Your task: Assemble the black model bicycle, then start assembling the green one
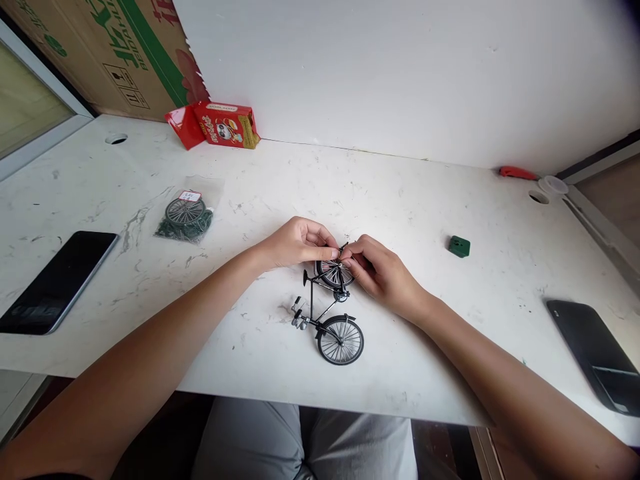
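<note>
A small black model bicycle (325,308) lies on its side on the white table, its handlebar toward the left and one spoked wheel nearest me. At its far wheel, my left hand (303,241) pinches the upper left side near the rear rack, thumb and fingers closed. My right hand (376,268) is closed at the same wheel from the right, fingertips close to the hub and spokes. Whatever small part sits between the right fingertips is hidden. Both hands nearly meet above the wheel.
A clear bag (186,215) with a spoked wheel and dark green parts lies left, beyond a black phone (59,283). A red box (227,125) stands at the back. Rightward are a green block (459,246), a dark device (595,353) and a red object (517,173).
</note>
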Motion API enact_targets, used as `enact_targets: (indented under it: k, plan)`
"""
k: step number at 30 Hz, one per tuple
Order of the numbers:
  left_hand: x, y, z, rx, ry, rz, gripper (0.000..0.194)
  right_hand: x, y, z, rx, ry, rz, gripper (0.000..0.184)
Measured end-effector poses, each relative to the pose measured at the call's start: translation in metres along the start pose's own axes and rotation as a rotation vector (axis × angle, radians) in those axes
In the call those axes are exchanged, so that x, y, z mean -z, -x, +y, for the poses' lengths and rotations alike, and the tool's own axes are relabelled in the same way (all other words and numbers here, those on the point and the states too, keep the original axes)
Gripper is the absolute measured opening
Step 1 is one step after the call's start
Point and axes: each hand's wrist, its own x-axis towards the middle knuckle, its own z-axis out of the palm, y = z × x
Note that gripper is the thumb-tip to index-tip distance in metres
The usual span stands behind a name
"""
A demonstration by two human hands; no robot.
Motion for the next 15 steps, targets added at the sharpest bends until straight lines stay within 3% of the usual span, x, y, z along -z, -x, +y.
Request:
enact_targets:
  k: [8, 15]
  plan:
    - [-0.0008, 0.0007, -0.0002, 0.009, -0.001, 0.015, 0.022, 0.004, -0.0001, -0.0054, -0.006, 0.049, -0.08, 0.013]
    - [-0.0009, 0.001, 0.0017, 0.018, -0.009, 0.014, 0.019, 0.0028, -0.0018, -0.0042, -0.02, 0.006, -0.071, 0.014]
